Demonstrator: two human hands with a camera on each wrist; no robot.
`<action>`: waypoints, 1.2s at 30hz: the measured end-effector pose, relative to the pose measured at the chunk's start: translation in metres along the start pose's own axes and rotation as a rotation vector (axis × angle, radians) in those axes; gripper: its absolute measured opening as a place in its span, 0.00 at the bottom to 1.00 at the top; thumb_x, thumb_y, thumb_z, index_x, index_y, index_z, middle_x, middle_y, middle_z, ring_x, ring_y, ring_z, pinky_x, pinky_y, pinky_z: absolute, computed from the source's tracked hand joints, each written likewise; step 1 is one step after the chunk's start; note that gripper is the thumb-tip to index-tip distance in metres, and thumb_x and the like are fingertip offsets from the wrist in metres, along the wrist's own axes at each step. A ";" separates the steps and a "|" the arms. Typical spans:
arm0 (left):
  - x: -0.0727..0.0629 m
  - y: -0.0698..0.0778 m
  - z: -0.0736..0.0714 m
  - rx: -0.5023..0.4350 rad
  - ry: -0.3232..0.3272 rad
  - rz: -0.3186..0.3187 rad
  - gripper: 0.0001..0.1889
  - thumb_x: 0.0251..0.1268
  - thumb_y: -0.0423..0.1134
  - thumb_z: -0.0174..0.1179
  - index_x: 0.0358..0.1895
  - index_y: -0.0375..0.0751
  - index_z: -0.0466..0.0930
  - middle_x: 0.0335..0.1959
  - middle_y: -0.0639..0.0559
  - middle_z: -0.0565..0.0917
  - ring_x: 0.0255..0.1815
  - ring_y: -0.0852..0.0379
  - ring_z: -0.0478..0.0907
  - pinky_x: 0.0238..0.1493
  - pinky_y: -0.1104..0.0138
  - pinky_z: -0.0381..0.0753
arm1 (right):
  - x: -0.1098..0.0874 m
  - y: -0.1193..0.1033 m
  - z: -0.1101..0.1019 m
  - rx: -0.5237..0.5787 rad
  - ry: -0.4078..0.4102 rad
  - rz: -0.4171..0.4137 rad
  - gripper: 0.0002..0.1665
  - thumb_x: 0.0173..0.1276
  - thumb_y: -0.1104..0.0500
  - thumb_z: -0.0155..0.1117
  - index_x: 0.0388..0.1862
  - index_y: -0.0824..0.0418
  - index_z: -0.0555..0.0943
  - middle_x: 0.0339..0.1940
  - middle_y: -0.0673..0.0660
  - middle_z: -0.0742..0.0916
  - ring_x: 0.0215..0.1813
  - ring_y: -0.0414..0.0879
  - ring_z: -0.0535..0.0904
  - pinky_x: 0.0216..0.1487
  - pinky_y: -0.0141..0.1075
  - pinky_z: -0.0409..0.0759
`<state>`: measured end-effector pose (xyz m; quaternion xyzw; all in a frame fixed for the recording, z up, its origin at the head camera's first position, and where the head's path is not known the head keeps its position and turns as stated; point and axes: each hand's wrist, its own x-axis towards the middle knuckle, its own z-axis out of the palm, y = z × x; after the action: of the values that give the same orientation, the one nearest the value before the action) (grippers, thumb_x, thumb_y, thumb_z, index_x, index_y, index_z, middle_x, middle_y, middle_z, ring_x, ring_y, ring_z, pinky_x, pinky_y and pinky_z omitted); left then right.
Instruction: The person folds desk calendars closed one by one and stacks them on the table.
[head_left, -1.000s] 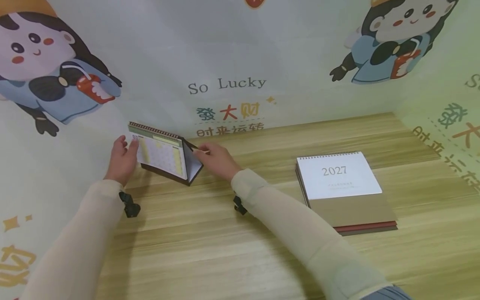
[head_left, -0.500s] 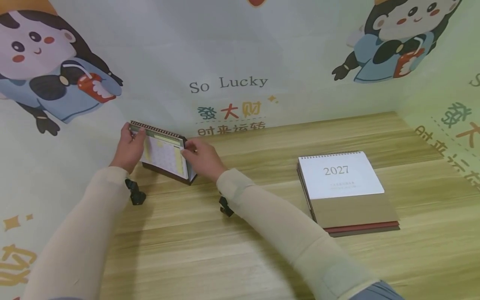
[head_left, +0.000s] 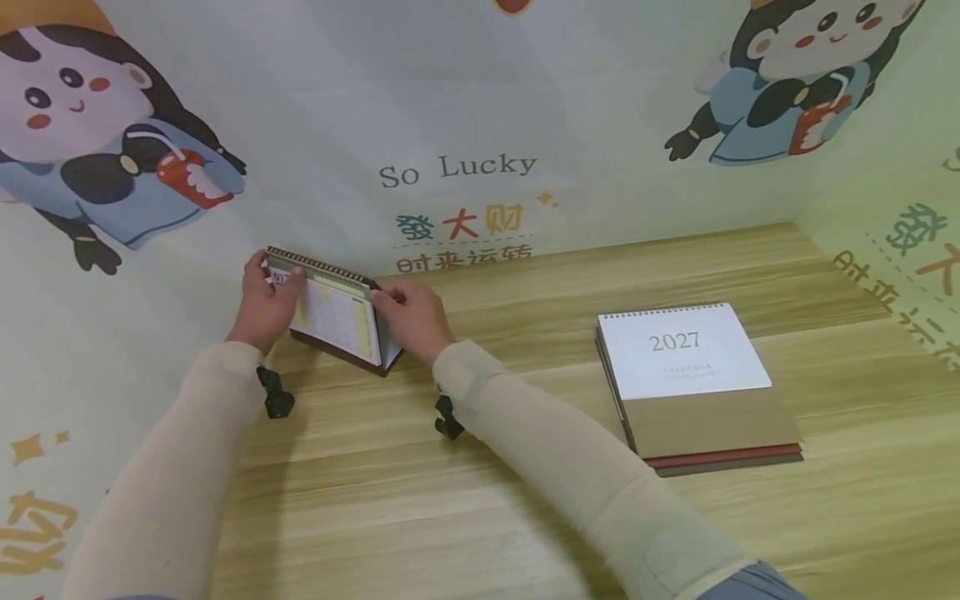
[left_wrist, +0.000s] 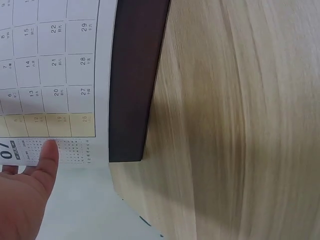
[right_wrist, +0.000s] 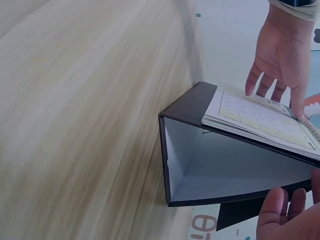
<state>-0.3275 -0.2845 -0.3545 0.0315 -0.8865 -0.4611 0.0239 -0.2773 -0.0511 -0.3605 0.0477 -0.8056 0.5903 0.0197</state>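
A desk calendar (head_left: 333, 321) with a dark stand and spiral top stands upright at the back left of the table. My left hand (head_left: 264, 308) grips its left edge, thumb on the front page and fingers behind. In the left wrist view the thumb of the left hand (left_wrist: 25, 200) lies by the small print under "07" on the calendar page (left_wrist: 55, 75). At the upper right corner my right hand (head_left: 416, 318) holds the calendar by its top. The right wrist view shows the hollow stand (right_wrist: 225, 160) from its side, with the right hand (right_wrist: 290, 220) below it.
To the right on the wooden table (head_left: 375, 500) lies a flat stack of calendars, the top one marked 2027 (head_left: 682, 350). A printed backdrop (head_left: 600, 108) rises behind and at both sides. In the right wrist view, a black flap (right_wrist: 245, 212) sticks out beneath the stand.
My left hand has moved up and right onto the calendar's upper left edge. The right hand has shifted from behind its right side to the upper right corner. The calendar has shifted slightly right.
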 end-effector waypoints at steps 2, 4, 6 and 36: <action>-0.001 -0.001 0.000 0.005 0.001 0.012 0.44 0.75 0.62 0.39 0.79 0.40 0.29 0.73 0.31 0.49 0.71 0.37 0.55 0.70 0.47 0.59 | -0.001 -0.001 0.000 0.000 0.000 0.013 0.13 0.73 0.47 0.62 0.37 0.54 0.83 0.35 0.47 0.83 0.38 0.42 0.76 0.37 0.32 0.74; -0.001 -0.001 0.000 0.008 -0.001 0.026 0.42 0.76 0.61 0.39 0.79 0.38 0.37 0.72 0.31 0.53 0.68 0.39 0.59 0.68 0.47 0.61 | -0.002 -0.002 0.000 0.000 0.003 0.024 0.13 0.73 0.46 0.62 0.38 0.54 0.83 0.37 0.47 0.82 0.39 0.42 0.76 0.38 0.33 0.75; 0.000 -0.001 0.000 0.011 -0.001 0.038 0.40 0.76 0.61 0.40 0.78 0.36 0.43 0.70 0.31 0.56 0.66 0.40 0.61 0.67 0.48 0.61 | -0.004 -0.003 0.000 0.003 0.007 0.030 0.14 0.73 0.46 0.62 0.40 0.55 0.82 0.37 0.47 0.82 0.40 0.42 0.76 0.38 0.33 0.76; -0.007 -0.001 0.005 -0.005 0.004 -0.081 0.45 0.74 0.65 0.39 0.80 0.45 0.29 0.76 0.32 0.45 0.76 0.37 0.47 0.75 0.45 0.46 | -0.001 -0.021 0.014 0.005 -0.041 0.162 0.41 0.69 0.25 0.48 0.50 0.58 0.85 0.46 0.53 0.86 0.46 0.45 0.79 0.49 0.39 0.78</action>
<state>-0.3208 -0.2805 -0.3578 0.0681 -0.8832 -0.4640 0.0071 -0.2740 -0.0708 -0.3455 -0.0057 -0.8056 0.5908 -0.0447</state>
